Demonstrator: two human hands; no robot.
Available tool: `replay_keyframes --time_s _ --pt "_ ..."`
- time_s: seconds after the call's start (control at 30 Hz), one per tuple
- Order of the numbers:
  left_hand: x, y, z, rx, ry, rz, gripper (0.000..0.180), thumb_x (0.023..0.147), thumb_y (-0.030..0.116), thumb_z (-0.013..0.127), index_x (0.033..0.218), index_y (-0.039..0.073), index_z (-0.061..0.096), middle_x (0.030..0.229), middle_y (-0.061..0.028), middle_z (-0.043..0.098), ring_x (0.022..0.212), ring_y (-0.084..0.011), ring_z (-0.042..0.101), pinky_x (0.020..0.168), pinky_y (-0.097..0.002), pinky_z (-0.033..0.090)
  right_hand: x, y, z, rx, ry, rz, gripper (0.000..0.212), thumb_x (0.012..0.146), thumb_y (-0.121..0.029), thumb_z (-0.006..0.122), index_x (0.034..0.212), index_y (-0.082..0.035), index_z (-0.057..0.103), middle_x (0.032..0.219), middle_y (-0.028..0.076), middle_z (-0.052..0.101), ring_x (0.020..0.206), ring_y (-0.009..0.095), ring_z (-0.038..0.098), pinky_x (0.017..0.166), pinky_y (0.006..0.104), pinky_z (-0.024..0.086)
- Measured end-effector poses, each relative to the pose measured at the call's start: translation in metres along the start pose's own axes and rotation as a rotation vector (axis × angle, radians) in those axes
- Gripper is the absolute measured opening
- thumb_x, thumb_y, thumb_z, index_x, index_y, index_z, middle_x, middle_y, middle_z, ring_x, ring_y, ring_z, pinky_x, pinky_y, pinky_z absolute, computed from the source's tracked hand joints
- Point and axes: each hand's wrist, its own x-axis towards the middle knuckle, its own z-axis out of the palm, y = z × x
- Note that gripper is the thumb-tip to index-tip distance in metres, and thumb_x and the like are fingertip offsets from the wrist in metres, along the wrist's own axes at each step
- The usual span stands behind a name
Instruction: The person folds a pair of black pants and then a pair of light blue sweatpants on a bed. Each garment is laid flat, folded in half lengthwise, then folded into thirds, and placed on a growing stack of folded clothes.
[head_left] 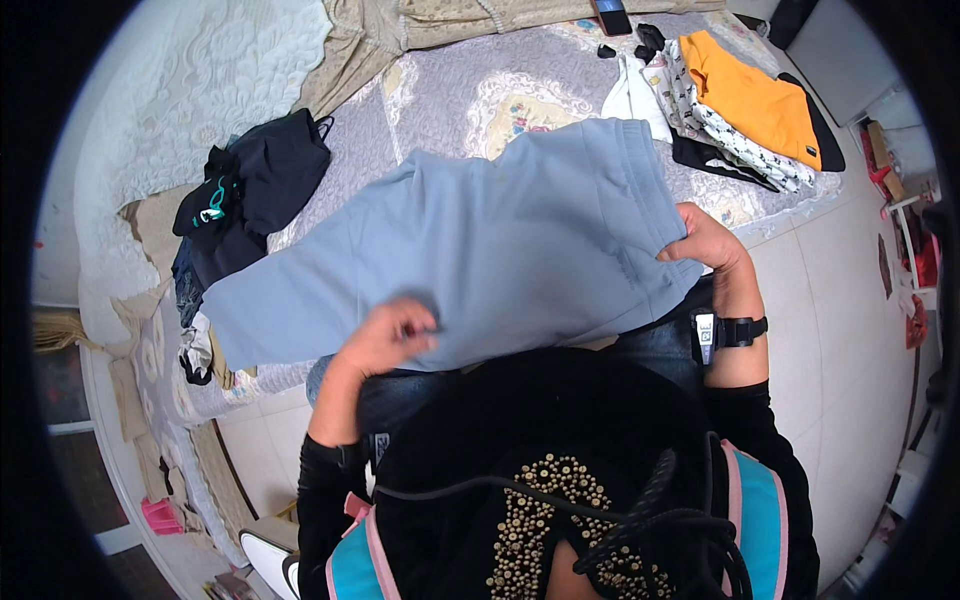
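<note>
A pair of light grey-blue pants (480, 240) lies spread across the near part of the bed and over my lap. Its elastic waistband is at the right, and the leg stretches out to the left. At the waistband's near corner my right hand (705, 240) pinches the cloth, thumb on top and the other fingers partly hidden. Over the near edge of the pants is my left hand (390, 335), slightly blurred. Its fingers are bent and apart from the thumb, with no cloth seen between them.
On the bedspread (390, 110), dark clothes (265, 180) are heaped at the left. At the far right sits a stack of folded clothes, an orange garment (745, 95) on top. A phone (612, 17) lies at the far edge. Tiled floor (790, 300) runs along the right.
</note>
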Motion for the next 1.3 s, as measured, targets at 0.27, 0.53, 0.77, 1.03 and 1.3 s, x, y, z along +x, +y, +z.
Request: replay_keyframes --time_s 0.27,0.53,0.77,1.03,1.3 --pt "0.146 0.009 -0.068 0.467 0.592 0.130 0.042 0.091 0.029 0.065 0.118 -0.003 0.062 0.109 -0.0235 0.067 0.099 -0.0435 0.063 0.087 -0.0437 0.051 0.003 -0.004 0.012 0.058 -0.034 -0.023 0.062 0.069 -0.009 0.080 0.127 0.003 0.060 0.119 0.007 0.066 0.109 0.015 0.060 0.098 0.0297 0.046" --pt "0.087 0.030 -0.044 -0.591 0.234 0.041 0.033 0.089 0.013 0.064 0.118 -0.003 0.063 0.105 -0.0072 0.070 0.093 -0.0154 0.065 0.087 -0.0306 0.051 0.026 -0.008 0.021 0.294 0.116 0.054 0.062 0.091 -0.040 0.067 0.132 0.005 0.055 0.128 0.013 0.062 0.113 0.019 0.061 0.098 0.0311 0.047" --pt "0.027 -0.007 -0.037 -0.797 0.277 0.009 0.044 0.079 0.003 0.064 0.121 -0.007 0.060 0.106 -0.0125 0.070 0.091 -0.0209 0.069 0.087 -0.0345 0.055 0.047 -0.014 0.021 0.186 0.056 0.143 0.066 0.075 -0.016 0.078 0.132 0.004 0.053 0.122 0.014 0.064 0.106 0.019 0.063 0.093 0.0325 0.050" --pt "0.036 -0.024 -0.015 -1.035 0.214 -0.300 0.046 0.090 0.024 0.067 0.121 -0.009 0.058 0.112 -0.0158 0.067 0.094 -0.0243 0.068 0.090 -0.0358 0.054 0.028 -0.018 0.033 0.183 0.003 0.137 0.070 0.078 -0.014 0.072 0.141 0.004 0.047 0.130 0.016 0.060 0.119 0.024 0.057 0.104 0.0355 0.043" --pt "0.035 -0.002 -0.034 -1.128 0.538 0.050 0.031 0.094 0.016 0.064 0.118 -0.003 0.058 0.109 -0.0175 0.067 0.094 -0.0281 0.069 0.084 -0.0436 0.059 0.030 -0.013 0.027 0.141 0.113 0.037 0.065 0.080 -0.013 0.070 0.140 0.003 0.048 0.131 0.013 0.060 0.120 0.023 0.055 0.105 0.0333 0.040"
